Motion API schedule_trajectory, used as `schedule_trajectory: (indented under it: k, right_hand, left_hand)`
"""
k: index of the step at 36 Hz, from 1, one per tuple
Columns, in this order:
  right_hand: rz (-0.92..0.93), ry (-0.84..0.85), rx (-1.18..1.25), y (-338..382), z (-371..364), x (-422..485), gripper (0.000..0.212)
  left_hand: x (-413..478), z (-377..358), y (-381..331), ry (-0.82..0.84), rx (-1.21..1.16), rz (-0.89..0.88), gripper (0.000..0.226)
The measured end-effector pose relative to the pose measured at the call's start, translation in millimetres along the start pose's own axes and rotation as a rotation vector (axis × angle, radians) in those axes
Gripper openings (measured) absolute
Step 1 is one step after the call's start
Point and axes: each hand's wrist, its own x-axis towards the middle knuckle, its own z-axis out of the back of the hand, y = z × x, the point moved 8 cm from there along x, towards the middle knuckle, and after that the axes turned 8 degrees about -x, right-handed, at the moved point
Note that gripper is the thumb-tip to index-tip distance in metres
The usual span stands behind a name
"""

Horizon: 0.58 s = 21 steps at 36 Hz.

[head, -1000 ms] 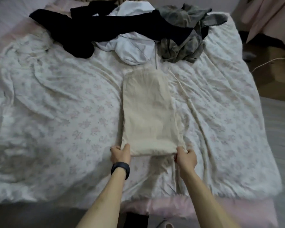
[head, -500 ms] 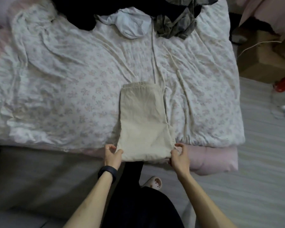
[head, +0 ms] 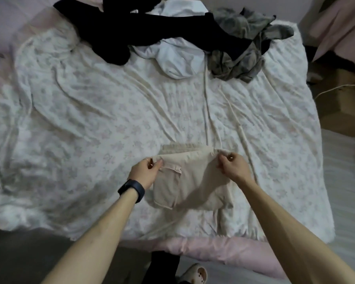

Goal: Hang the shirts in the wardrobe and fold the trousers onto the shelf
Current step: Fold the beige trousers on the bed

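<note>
On the floral bedsheet (head: 90, 119), near its front edge, the beige trousers (head: 193, 181) lie folded into a short packet. The left hand (head: 145, 173) pinches the top layer's far-left corner. The right hand (head: 233, 168) pinches the far-right corner. On both hands, thumb and fingers are closed on the cloth. The edge they carry sits just short of a waistband strip showing beyond it.

We judge this to be a closing fold on these trousers, so care matters more than speed. We would keep the 2 corners level and a little taut between them, so the middle does not sag or crease. We would then set the edge flush with the layer beneath. A pocket seam stands slightly proud beside the left hand and wants pressing flat before the packet is lifted. After that, we would use open palms to smooth from the centre outward and lift from underneath so the folds hold. The shelf is not in view.

At the far edge, well apart from the trousers, a black garment (head: 152, 31), a white garment (head: 178, 60) and a grey-green garment (head: 240, 62) lie heaped and overlapping, not yet dealt with.
</note>
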Motion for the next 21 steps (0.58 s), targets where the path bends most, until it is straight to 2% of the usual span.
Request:
schedule_trajectory:
  k: [4, 13, 15, 16, 18, 19, 21]
  right_hand:
    - [-0.034, -0.055, -0.253, 10, -10, 48, 0.037]
    - [-0.109, -0.077, -0.362, 2, -43, 121, 0.046]
    - [-0.104, -0.176, -0.342, 6, -47, 121, 0.037]
    - [-0.097, -0.236, -0.317, 8, -50, 115, 0.032]
    - [-0.01, -0.37, -0.286, 14, -55, 96, 0.036]
    - [0.055, -0.428, -0.312, 17, -59, 85, 0.04]
    - [0.174, -0.488, -0.415, 21, -76, 60, 0.05]
  left_hand:
    - [56, -9, -3, -0.019, 0.182, 0.032, 0.053]
    - [143, -47, 11, -0.06, 0.426, 0.059, 0.052]
    - [146, -52, 10, -0.176, 0.49, -0.044, 0.048]
    - [141, -54, 7, -0.265, 0.491, -0.132, 0.043]
    - [114, -60, -7, -0.414, 0.455, -0.363, 0.039]
    - [100, -69, -16, -0.425, 0.43, -0.502, 0.042]
    - [73, -95, -26, -0.323, 0.485, -0.744, 0.05]
